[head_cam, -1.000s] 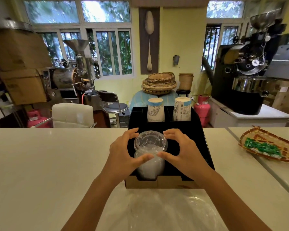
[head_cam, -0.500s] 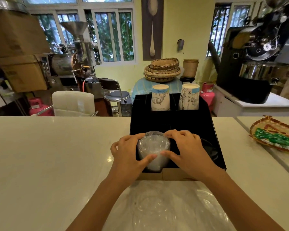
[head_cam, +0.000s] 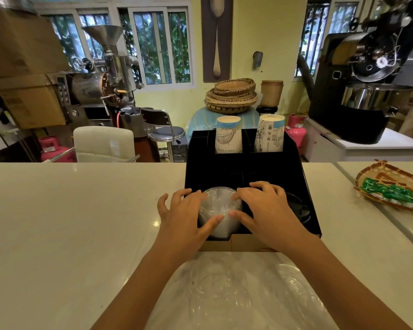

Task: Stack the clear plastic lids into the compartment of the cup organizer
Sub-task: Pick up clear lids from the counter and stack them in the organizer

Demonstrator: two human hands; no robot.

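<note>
A stack of clear plastic lids (head_cam: pixel 218 210) sits in the front left compartment of the black cup organizer (head_cam: pixel 243 172) on the white counter. My left hand (head_cam: pixel 184 220) cups the stack's left side, thumb on its front. My right hand (head_cam: pixel 265 210) cups its right side, fingertips on the top lid. Both hands touch the stack; its lower part is hidden in the compartment. Dark lids (head_cam: pixel 298 207) lie in the front right compartment. More clear lids in a plastic bag (head_cam: pixel 236 294) lie on the counter in front of me, between my forearms.
Two paper cup stacks (head_cam: pixel 228 134) (head_cam: pixel 270 133) stand in the organizer's back compartments. A woven tray with green packets (head_cam: pixel 391 189) lies at the right. Behind the counter are a white chair (head_cam: pixel 104 144), a stool and coffee roasters.
The lid stack has gone down from above the organizer into the front left compartment. Both hands followed it down and now rest lower around it, fingers more spread.
</note>
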